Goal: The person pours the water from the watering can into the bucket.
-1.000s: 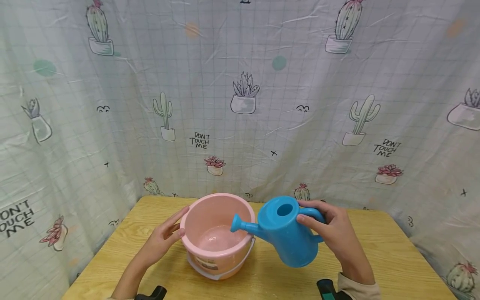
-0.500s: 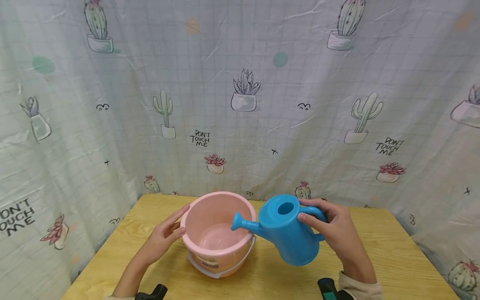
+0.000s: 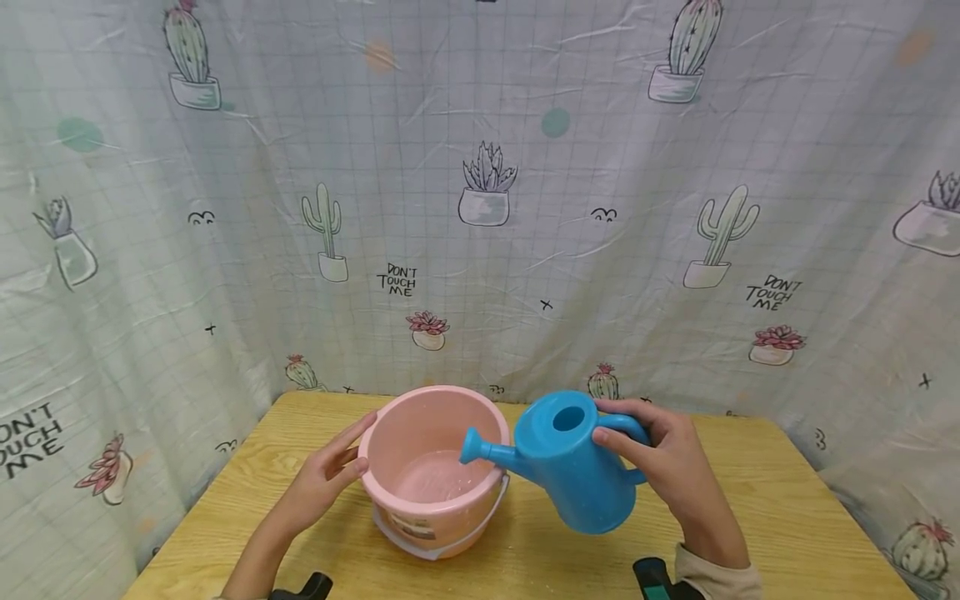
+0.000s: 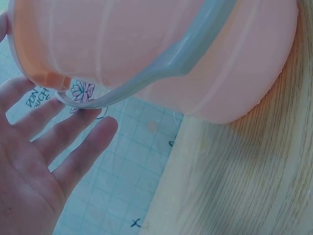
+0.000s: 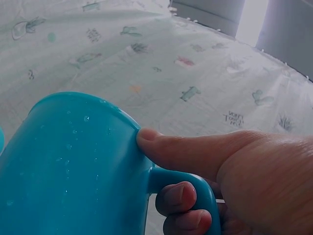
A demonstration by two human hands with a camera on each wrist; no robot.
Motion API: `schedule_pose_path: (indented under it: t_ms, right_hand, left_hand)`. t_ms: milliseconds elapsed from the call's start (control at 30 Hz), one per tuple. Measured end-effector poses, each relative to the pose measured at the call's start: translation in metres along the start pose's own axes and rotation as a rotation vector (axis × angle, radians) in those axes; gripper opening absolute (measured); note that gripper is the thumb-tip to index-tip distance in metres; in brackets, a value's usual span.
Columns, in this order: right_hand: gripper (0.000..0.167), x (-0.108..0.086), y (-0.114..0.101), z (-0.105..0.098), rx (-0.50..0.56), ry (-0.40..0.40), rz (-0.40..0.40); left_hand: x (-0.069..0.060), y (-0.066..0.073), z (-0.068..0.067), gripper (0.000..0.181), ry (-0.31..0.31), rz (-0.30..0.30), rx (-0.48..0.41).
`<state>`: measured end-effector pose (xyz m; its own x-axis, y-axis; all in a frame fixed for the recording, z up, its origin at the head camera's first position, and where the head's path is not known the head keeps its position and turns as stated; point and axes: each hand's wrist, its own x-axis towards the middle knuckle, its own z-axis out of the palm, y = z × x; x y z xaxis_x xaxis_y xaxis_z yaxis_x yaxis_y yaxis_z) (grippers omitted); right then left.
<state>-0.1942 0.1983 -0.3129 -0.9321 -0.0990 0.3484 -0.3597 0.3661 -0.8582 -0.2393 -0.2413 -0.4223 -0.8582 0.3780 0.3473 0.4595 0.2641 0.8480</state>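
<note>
A pink bucket (image 3: pixel 420 521) with its pale carrying handle (image 4: pixel 161 68) hanging down stands on the table. My left hand (image 3: pixel 318 483) touches the left side of its rim, with the fingers extended and spread in the left wrist view. My right hand (image 3: pixel 660 454) grips a blue watering can (image 3: pixel 581 475) by its handle (image 5: pixel 203 191), fingers curled through the loop and thumb on the can's upper edge. The can tilts left, its spout (image 3: pixel 487 450) reaching over the bucket's right rim. Shiny wet spots show on the bucket's floor; whether water flows from the spout I cannot tell.
The wooden table (image 3: pixel 750 517) carries the bucket. A curtain (image 3: pixel 570 233) printed with cactus pots hangs behind the table and along both sides. Water drops (image 5: pixel 87 118) cling to the can's outside. Dark straps or mounts (image 3: pixel 656 575) show near the wrists.
</note>
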Motion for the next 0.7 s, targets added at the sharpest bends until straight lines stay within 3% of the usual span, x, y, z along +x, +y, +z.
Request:
schedule_pose_path:
  t_ms: [700]
  right_hand:
    - [0.038, -0.0008, -0.0017, 0.0010, 0.005, 0.006, -0.002]
  left_hand:
    - [-0.0003, -0.0001, 0.0009, 0.057, 0.001, -0.004, -0.002]
